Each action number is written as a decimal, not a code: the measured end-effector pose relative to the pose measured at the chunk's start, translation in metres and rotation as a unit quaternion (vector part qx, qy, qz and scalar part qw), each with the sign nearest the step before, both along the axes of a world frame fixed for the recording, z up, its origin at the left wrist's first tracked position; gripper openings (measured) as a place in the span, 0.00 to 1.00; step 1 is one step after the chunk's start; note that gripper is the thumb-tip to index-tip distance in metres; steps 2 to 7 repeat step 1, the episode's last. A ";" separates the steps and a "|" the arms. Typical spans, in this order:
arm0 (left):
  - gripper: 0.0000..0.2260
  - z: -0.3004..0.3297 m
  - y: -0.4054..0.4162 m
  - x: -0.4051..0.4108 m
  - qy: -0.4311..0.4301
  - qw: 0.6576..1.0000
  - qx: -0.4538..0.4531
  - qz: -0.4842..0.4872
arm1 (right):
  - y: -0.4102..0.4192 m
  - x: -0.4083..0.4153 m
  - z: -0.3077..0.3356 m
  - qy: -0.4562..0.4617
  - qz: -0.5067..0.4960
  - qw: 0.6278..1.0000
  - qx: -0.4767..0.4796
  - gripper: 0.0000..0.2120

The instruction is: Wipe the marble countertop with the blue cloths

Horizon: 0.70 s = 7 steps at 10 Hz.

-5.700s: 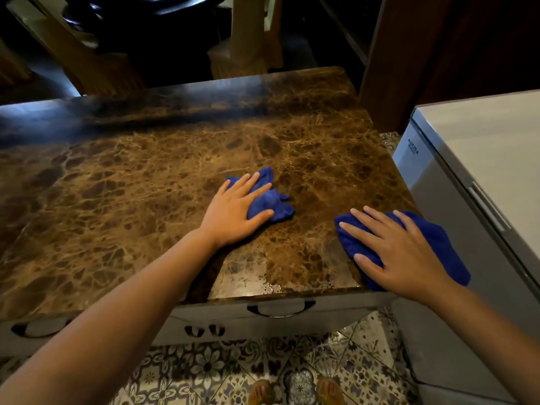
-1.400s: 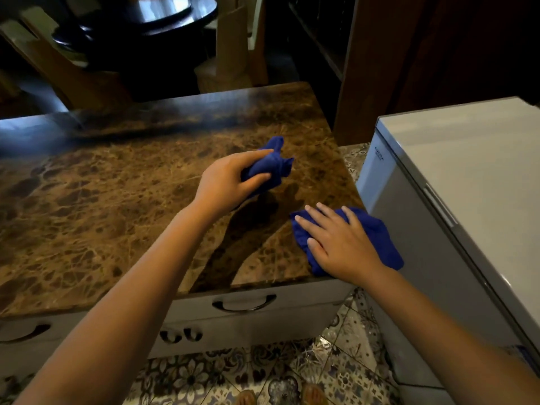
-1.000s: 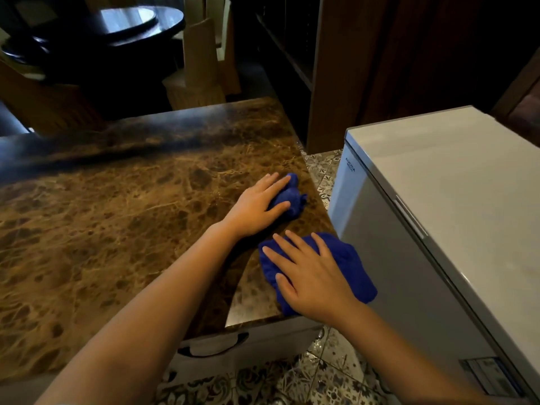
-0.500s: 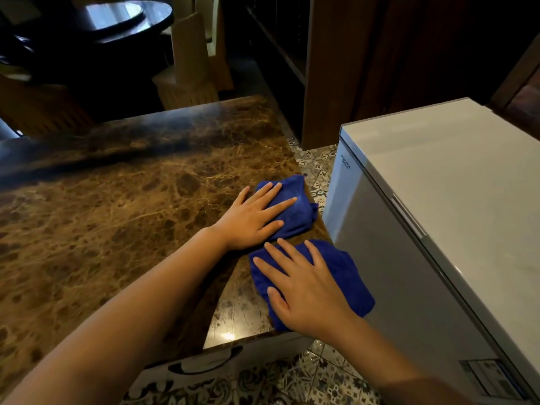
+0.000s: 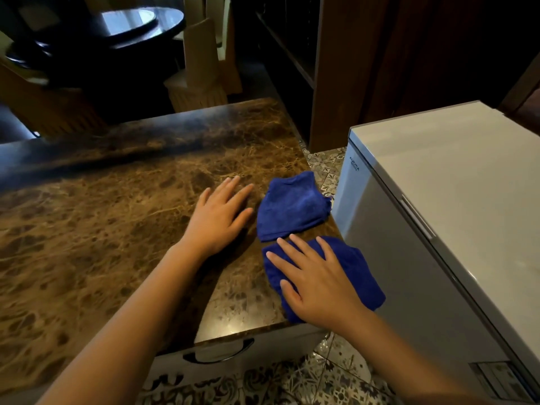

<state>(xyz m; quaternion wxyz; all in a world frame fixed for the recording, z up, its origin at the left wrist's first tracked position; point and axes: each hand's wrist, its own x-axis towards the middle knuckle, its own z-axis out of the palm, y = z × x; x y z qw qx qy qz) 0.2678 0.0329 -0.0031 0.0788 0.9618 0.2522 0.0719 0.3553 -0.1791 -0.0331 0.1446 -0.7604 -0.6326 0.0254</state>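
The brown marble countertop (image 5: 102, 217) fills the left and middle of the head view. Two blue cloths lie at its right end. The far blue cloth (image 5: 292, 207) lies flat by the right edge, with nothing on it. My left hand (image 5: 219, 219) rests open on bare marble just left of that cloth, fingers spread, not touching it. The near blue cloth (image 5: 359, 276) sits at the front right corner and hangs a little over the edge. My right hand (image 5: 315, 283) presses flat on it with fingers apart.
A white chest freezer (image 5: 444, 206) stands close against the counter's right side. Drawers with dark handles (image 5: 217, 350) run under the front edge. Patterned floor tiles (image 5: 321, 372) lie below. Behind the counter are wooden chairs (image 5: 201, 74), a dark round table (image 5: 128, 24) and a wooden cabinet (image 5: 336, 68).
My left hand has come off the far cloth and slid left onto bare marble, leaving the cloth spread flat. My right hand stays on the near cloth.
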 end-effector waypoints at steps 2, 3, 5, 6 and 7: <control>0.23 0.008 0.013 -0.052 -0.017 0.996 0.015 0.082 | -0.001 0.002 -0.001 -0.001 0.000 1.000 -0.006 0.23; 0.23 0.008 0.013 -0.052 -0.017 0.996 0.015 0.082 | -0.001 0.002 -0.001 -0.001 0.000 1.000 -0.006 0.23; 0.23 0.008 0.013 -0.052 -0.017 0.996 0.015 0.082 | -0.001 0.002 -0.001 -0.001 0.000 1.000 -0.006 0.23; 0.23 0.008 0.013 -0.052 -0.017 0.996 0.015 0.082 | -0.001 0.002 -0.001 -0.001 0.000 1.000 -0.006 0.23; 0.23 0.008 0.013 -0.052 -0.017 0.996 0.015 0.082 | -0.001 0.002 -0.001 -0.001 0.000 1.000 -0.006 0.23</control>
